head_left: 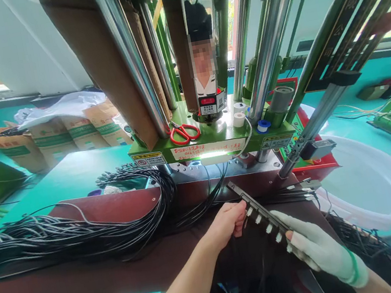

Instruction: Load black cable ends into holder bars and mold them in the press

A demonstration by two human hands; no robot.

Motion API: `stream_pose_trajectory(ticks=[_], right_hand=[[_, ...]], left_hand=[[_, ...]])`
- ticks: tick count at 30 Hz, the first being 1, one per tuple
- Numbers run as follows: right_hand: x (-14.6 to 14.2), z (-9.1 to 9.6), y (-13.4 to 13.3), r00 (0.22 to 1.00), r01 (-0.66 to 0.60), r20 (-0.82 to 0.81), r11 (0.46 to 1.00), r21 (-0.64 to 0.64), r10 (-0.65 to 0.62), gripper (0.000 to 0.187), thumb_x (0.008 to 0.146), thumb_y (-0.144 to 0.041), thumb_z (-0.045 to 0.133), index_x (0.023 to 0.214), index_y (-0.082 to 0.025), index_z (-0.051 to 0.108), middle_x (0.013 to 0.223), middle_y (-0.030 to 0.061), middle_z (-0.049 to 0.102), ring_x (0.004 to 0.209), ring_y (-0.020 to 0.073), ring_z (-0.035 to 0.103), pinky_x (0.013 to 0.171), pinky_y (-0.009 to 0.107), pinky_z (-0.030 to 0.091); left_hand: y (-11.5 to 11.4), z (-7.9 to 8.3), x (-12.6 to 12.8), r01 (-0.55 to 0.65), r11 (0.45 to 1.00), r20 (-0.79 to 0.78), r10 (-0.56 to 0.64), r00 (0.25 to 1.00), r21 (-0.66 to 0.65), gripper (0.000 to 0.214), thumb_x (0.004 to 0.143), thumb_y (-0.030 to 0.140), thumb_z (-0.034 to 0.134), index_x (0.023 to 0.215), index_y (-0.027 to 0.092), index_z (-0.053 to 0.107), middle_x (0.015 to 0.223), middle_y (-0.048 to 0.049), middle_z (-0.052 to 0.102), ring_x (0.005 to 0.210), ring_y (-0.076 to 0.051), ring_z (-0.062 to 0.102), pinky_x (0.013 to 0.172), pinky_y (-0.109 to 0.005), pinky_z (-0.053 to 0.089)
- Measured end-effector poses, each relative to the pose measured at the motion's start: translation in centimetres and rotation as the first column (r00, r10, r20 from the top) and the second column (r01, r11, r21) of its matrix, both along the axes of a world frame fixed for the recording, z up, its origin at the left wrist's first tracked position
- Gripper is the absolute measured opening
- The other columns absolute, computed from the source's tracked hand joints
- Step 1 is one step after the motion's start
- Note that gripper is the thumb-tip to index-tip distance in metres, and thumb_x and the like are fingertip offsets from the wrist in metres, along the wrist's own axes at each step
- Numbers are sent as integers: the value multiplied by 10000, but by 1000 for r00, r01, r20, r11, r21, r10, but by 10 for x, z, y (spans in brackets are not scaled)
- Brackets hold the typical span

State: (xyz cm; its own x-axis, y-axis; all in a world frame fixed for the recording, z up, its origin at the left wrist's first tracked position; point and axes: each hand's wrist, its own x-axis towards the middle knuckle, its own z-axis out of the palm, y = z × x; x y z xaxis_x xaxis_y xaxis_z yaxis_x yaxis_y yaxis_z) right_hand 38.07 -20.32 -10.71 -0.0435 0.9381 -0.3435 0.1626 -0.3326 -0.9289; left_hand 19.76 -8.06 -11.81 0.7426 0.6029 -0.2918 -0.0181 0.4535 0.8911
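Note:
A long dark metal bar (257, 206) slants across the front of the bench, with several pale connectors (268, 229) sticking out along its lower side. My right hand (321, 245), in a white glove with a green cuff band, is closed around the bar's near end. Bare and closed, my left hand (230, 218) touches the bar's side close to its far end; what its fingers pinch is hidden. Black cables (206, 207) run from under the press to the bench behind my left hand. Below the bar, dark cables hang in shadow.
A green press (167, 156) with steel columns stands ahead, red-handled scissors (184, 132) and tape rolls on its ledge. A thick bundle of black cables (83, 237) covers the bench's left. A white tub (374, 175) stands at right. Paper sacks (53, 136) stand back left.

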Motion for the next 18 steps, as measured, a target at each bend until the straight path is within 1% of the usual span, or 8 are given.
stream_pose_trajectory(ticks=[2,4,6,8,11,13,15,18], right_hand=[[1,3,3,999,14,-36,999,-31,-15,722,789,-548,451,1361,-151,259,570,-45,418,375,38,297,282,130,219],[2,7,7,997,33,-71,998,-52,-36,700,768,-529,494,1323,-144,309,586,-40,445,359,30,301,271,123,197],[6,11,13,997,6,-79,998,-59,-11,639,751,-514,520,1251,-140,384,566,-53,436,332,18,281,263,116,183],[13,16,22,998,-54,-31,995,-80,52,547,757,-501,509,1169,-147,445,543,-68,420,310,11,267,259,113,188],[25,29,42,966,-191,147,969,-160,214,413,778,-440,469,1095,-176,492,551,-63,450,294,20,297,255,126,221],[30,41,62,884,-301,306,932,-201,352,350,779,-379,441,1063,-190,522,583,-46,491,301,28,326,267,139,249],[30,51,86,736,-411,506,891,-194,450,303,768,-303,408,992,-181,570,606,-26,532,331,44,375,306,159,293],[22,57,128,540,-515,725,849,-116,427,230,708,-225,439,801,-154,636,617,1,581,495,100,504,455,198,378]], left_hand=[[0,3,2,-14,998,-127,22,992,60,474,767,578,384,515,199,252,461,76,218,401,-56,226,390,-203,172],[-1,9,1,-43,961,-280,122,952,273,412,785,542,366,572,189,358,501,55,323,443,-77,306,429,-214,250],[-4,15,-6,-36,833,-346,268,899,553,289,787,457,417,785,178,490,656,18,463,544,-103,400,539,-244,344],[-7,21,-16,14,691,-335,333,881,723,303,778,368,461,1026,193,475,846,-13,503,618,-112,442,651,-274,378],[-12,25,-34,90,620,-340,298,892,779,305,790,314,446,1077,214,466,897,-14,500,587,-101,452,657,-274,387],[-14,25,-42,107,605,-345,293,892,789,239,795,302,442,1009,219,508,835,-2,518,602,-111,468,633,-259,381],[-17,25,-47,110,594,-350,305,886,797,183,798,292,438,927,217,543,776,2,535,639,-127,484,618,-247,371],[-20,27,-51,116,591,-360,314,879,798,170,806,287,428,877,210,562,722,2,551,652,-137,491,603,-243,357]])
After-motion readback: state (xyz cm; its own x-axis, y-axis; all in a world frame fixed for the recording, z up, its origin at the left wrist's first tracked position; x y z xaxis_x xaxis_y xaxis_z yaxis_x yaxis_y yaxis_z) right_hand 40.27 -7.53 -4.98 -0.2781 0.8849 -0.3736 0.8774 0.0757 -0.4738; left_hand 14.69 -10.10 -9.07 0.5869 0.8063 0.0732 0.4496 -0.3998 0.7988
